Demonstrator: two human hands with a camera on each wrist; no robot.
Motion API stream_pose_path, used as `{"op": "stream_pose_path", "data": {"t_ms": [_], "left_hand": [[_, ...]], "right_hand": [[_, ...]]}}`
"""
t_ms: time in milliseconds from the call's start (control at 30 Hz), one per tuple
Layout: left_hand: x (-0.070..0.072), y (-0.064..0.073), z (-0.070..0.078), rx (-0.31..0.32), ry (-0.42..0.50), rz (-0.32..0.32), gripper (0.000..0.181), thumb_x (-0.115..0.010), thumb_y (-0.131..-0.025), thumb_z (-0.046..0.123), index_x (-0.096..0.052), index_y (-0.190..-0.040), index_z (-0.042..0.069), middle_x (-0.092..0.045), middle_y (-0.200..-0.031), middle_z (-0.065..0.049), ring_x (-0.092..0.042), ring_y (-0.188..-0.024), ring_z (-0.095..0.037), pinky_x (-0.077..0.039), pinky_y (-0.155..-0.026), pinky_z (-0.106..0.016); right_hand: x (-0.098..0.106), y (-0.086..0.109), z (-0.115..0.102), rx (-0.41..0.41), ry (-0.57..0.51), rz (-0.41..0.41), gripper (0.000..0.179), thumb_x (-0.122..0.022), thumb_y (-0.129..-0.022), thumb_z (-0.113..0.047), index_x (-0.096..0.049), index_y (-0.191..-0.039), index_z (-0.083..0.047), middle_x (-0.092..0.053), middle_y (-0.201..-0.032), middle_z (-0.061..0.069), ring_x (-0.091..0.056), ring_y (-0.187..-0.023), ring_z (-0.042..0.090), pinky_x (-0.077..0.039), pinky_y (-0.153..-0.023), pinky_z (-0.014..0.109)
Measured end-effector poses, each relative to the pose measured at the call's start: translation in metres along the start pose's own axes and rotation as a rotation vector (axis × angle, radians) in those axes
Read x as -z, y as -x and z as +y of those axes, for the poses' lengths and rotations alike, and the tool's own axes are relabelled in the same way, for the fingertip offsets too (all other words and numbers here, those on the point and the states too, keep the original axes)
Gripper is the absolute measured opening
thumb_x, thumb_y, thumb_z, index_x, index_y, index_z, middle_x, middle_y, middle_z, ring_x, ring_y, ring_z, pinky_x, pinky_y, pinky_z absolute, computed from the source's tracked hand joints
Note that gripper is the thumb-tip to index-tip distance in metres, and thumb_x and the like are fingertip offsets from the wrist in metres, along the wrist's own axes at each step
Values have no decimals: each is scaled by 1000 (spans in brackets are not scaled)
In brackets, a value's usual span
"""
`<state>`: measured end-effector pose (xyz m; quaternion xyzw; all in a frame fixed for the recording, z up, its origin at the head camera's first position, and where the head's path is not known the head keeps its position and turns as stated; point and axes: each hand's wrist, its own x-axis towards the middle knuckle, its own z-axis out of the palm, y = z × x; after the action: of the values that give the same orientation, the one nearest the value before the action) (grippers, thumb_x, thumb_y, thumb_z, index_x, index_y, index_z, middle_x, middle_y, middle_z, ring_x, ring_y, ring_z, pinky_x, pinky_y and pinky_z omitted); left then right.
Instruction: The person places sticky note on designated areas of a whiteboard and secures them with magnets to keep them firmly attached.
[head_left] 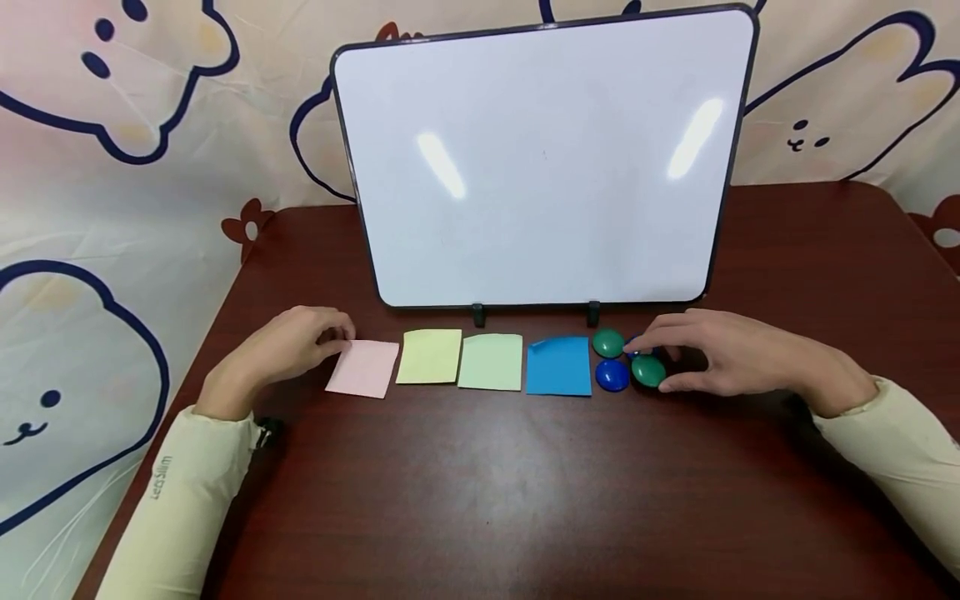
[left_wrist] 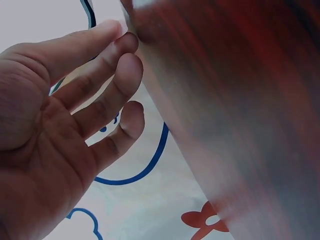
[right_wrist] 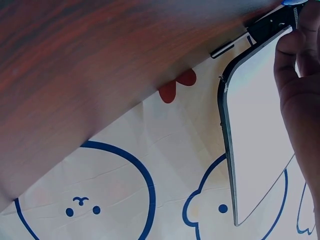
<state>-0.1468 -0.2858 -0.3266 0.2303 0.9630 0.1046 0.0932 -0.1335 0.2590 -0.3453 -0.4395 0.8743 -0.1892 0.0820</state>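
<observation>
My left hand [head_left: 292, 350] is at the left end of a row of square sticky notes. Its thumb and index finger pinch the upper left corner of the pink sticky note [head_left: 363, 369]. In the left wrist view the other fingers of that left hand [left_wrist: 85, 105] are loosely bent. To the right lie a yellow note [head_left: 430, 357], a pale green note [head_left: 491, 362] and a blue note [head_left: 558, 367]. My right hand [head_left: 720, 350] reaches over round magnets: a green one [head_left: 608, 342], a blue one [head_left: 612, 375], another green one [head_left: 648, 371]. Its index finger partly covers another blue magnet [head_left: 637, 344].
A white board [head_left: 547, 167] in a dark frame stands behind the notes on small black feet [head_left: 478, 315]. All of it is on a dark reddish-brown table [head_left: 480, 500]. A cartoon-printed cloth [head_left: 90, 208] hangs behind and to the left.
</observation>
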Motion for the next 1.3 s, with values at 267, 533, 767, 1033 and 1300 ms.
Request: {"op": "stream_pose_path", "data": {"t_ms": [267, 533, 767, 1033, 1300], "left_hand": [[1, 0, 0, -19, -15, 39, 11, -72, -89, 4, -73, -97, 11, -73, -95, -4, -65, -89, -21, -54, -83, -44], [1, 0, -1, -40, -16, 74, 12, -73, -88, 4, -75, -98, 11, -74, -96, -5, -67, -89, -21, -55, -83, -44], [3, 2, -3, -64, 19, 120, 13, -73, -87, 3, -77, -97, 11, -75, -95, -4, -68, -88, -21, -56, -82, -45], [2, 2, -7, -61, 42, 147, 13, -74, -87, 4, -77, -96, 11, -75, -93, -4, -68, -87, -21, -56, -81, -45], [1, 1, -9, -54, 27, 169, 12, -74, -87, 6, -77, -97, 12, -75, -93, -4, -69, -87, -21, -56, -80, -45]], "right_hand": [[-1, 0, 2, 46, -8, 17, 40, -77, -88, -22, -65, -126, -28, -56, -122, -17, -53, -88, -3, -50, -74, 21], [-1, 1, 1, 2, 23, 30, 38, -78, -86, -33, -66, -122, -32, -56, -113, -20, -52, -85, -4, -49, -71, 20], [2, 1, -2, -36, 58, 55, 35, -78, -84, -43, -69, -117, -33, -53, -97, -22, -48, -81, -4, -45, -65, 18], [2, 0, -3, -34, 64, 66, 37, -79, -83, -44, -69, -116, -32, -53, -96, -22, -48, -82, -4, -45, -66, 19], [2, 0, -1, -12, 80, 96, 37, -80, -83, -38, -69, -118, -31, -53, -97, -22, -48, -82, -4, -46, -67, 19]]}}
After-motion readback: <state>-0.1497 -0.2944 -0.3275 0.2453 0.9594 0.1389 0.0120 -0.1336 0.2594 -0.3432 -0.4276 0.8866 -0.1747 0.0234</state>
